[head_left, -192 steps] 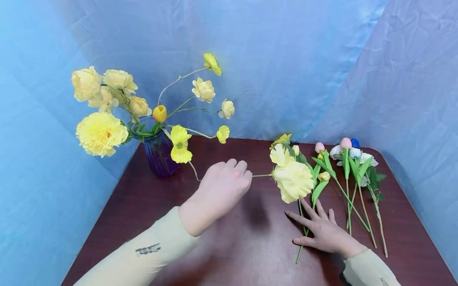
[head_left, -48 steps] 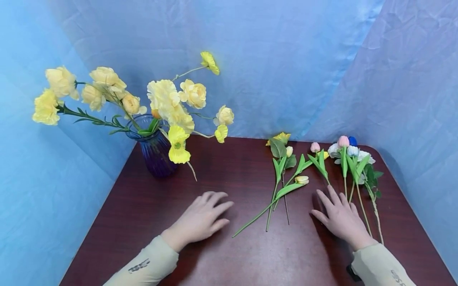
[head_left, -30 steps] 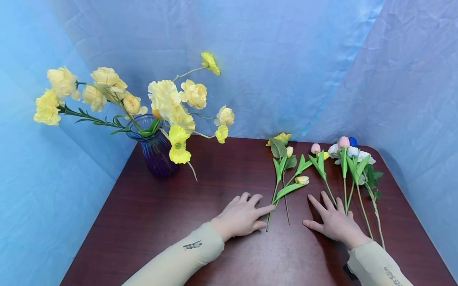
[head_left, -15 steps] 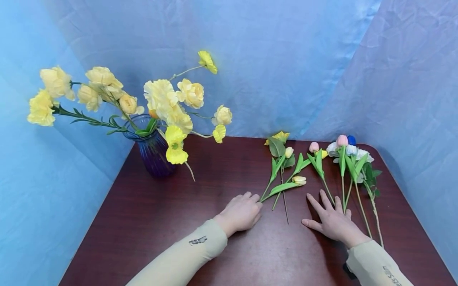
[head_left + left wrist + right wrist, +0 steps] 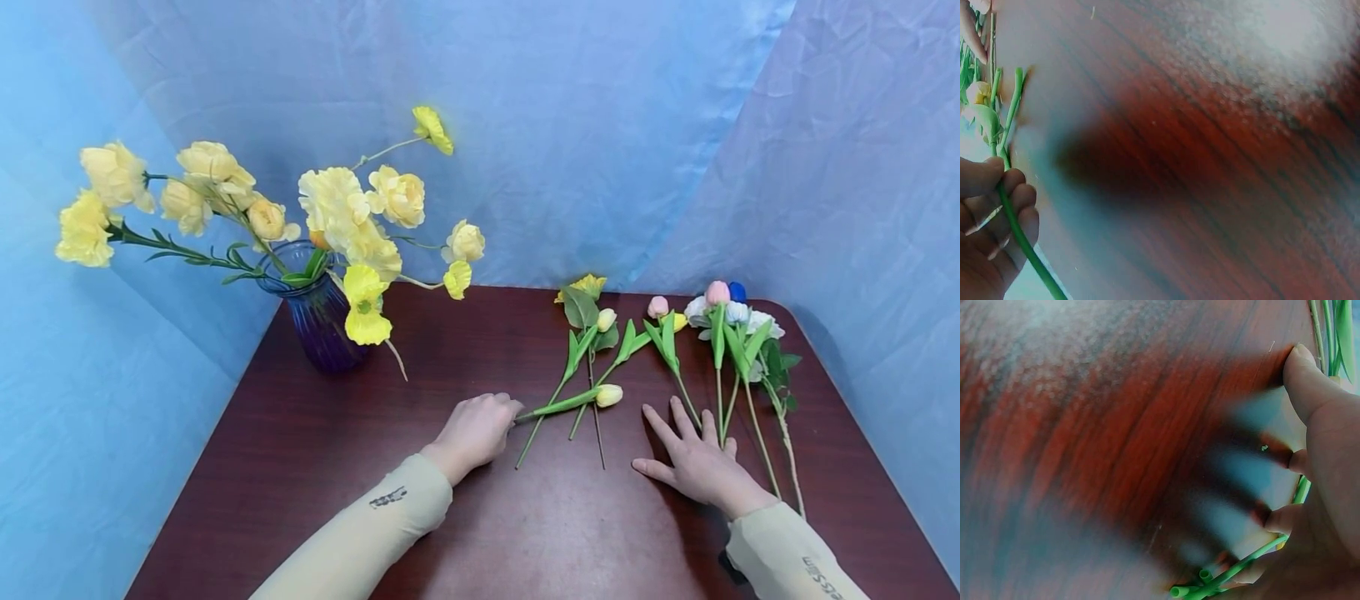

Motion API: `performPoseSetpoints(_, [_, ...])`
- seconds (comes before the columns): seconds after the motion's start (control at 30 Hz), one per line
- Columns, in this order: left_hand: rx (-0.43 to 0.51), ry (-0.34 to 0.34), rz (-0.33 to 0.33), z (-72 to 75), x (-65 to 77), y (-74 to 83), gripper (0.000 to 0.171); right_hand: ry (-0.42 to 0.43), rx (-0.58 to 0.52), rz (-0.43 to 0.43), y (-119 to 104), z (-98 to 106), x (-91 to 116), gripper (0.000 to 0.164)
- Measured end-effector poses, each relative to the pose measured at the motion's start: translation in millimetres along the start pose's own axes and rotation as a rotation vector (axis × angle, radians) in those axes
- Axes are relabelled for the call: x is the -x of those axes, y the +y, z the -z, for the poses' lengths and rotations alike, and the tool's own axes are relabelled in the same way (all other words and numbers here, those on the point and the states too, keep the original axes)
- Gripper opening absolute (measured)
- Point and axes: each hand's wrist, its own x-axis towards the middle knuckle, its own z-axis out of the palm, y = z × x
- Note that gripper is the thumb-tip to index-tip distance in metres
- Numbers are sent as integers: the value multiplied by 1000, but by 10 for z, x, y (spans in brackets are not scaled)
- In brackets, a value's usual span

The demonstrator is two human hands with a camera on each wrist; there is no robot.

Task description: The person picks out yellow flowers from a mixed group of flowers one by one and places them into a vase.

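Left hand draws a pale yellow tulip leftward across the loose stems.

Compared with half a second ago, the left hand [image 5: 472, 429] has slid left and the tulip [image 5: 570, 403] has followed; a neighbouring tulip's stem [image 5: 536, 437] has swung left too. The chosen flower is now in hand, though well apart from the vase [image 5: 322, 321], so I judge the picking begun and not finished. It crosses in front of other stems; whether it is lifted clear of the counter [image 5: 510, 533] I cannot tell. The left wrist view shows what the head view hides: thumb and fingers pinched on the green stem, its lower length running on past them. The right hand's [image 5: 693, 458] fingers are spread apart, holding nothing; only its wrist view shows the cut stem ends [image 5: 1175, 591] near them.
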Motion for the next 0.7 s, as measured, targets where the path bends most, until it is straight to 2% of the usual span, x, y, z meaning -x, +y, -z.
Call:
performPoseSetpoints(0.13, [-68, 41, 10, 33, 6, -28, 16, 1, -1, 1, -13, 14, -6, 93])
performPoseSetpoints(0.27, [-97, 57, -15, 122, -7, -46, 22, -2, 0, 3, -17, 17, -8, 93])
performPoseSetpoints(0.37, [-133, 95, -44, 284, -21, -45, 22, 1, -4, 7, -16, 15, -3, 93])
performPoseSetpoints(0.57, [-191, 261, -141, 717, 7, -40, 21, 1, -11, 10, -7, 9, 6, 89])
performPoseSetpoints(0.7, [-206, 295, -220, 936, 94, -92, 19, -1, -13, 8, -1, 11, 10, 88])
